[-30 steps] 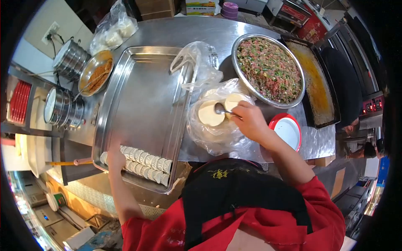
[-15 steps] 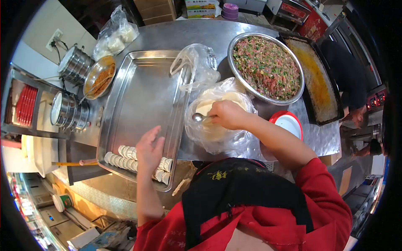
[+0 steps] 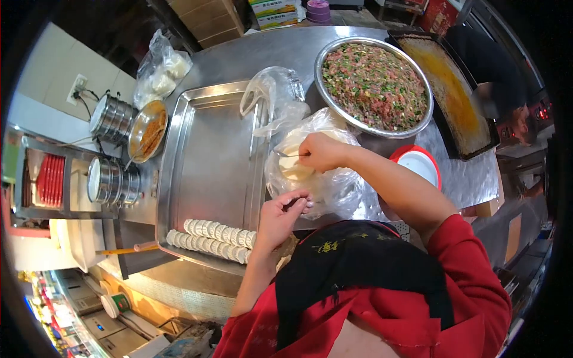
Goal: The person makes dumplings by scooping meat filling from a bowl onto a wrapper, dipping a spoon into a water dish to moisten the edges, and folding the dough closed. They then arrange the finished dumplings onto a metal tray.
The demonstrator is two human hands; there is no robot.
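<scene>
My right hand is closed around a metal spoon, seen nearly edge-on. It is over a stack of pale round dough wrappers lying in a clear plastic bag. My left hand sits at the near left edge of that bag, thumb and fingers curved and a gap between them; nothing shows in it. Beside it, two rows of pleated dumplings line the near end of a large metal tray. A steel bowl of minced meat filling with chopped greens stands beyond my right hand.
A red-rimmed white bowl sits right of the bag. A dark oiled pan lies at the far right, a person's hand near it. Left are a seasoning bowl, steel tins and a bag of dough pieces.
My left hand has moved right from above the dumplings to the edge of the wrapper bag. My right hand stays over the wrappers, and the spoon has turned edge-on.
</scene>
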